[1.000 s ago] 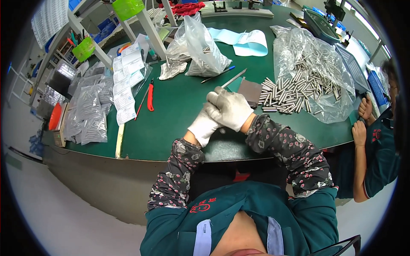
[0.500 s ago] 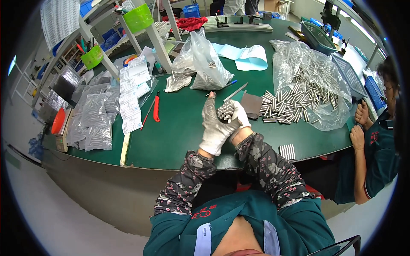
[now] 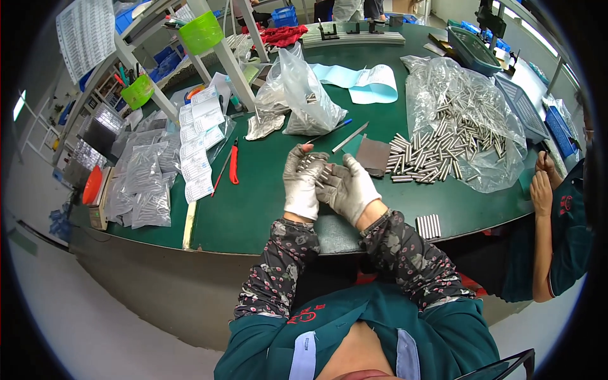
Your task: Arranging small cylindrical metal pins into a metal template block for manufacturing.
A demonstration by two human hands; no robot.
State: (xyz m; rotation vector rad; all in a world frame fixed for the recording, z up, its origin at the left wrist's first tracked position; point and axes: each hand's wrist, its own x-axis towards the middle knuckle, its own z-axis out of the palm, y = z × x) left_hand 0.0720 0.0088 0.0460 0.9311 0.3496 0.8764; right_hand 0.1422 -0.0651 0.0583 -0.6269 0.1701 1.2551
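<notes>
My left hand [image 3: 300, 187], in a white work glove with greyed fingers, is curled around a bundle of short metal pins [image 3: 315, 166]. The pins' ends show between the fingers and thumb. My right hand [image 3: 352, 191], gloved the same way, lies palm up beside it with the thumb raised. Its fingers stretch toward the left hand and meet it at the bundle; whether any pins rest on them is hard to make out. To the right, a large heap of the same pins [image 3: 421, 159] spills out of a clear plastic bag [image 3: 491, 180].
A short row of pins [image 3: 428, 227] lies by the near edge. Beyond my hands are a brown square pad [image 3: 373, 157], a flat strip [image 3: 349, 137] and a filled plastic bag [image 3: 311, 114]. Leftward lie a red-handled knife [image 3: 234, 166], paper slips [image 3: 195, 166] and bagged pins [image 3: 147, 183]. A co-worker's hands [image 3: 542, 183] are at right.
My hands have shifted from clasping the upright bundle together to lying side by side. The right hand has turned palm up and opened; the pins now lie tilted in the left.
</notes>
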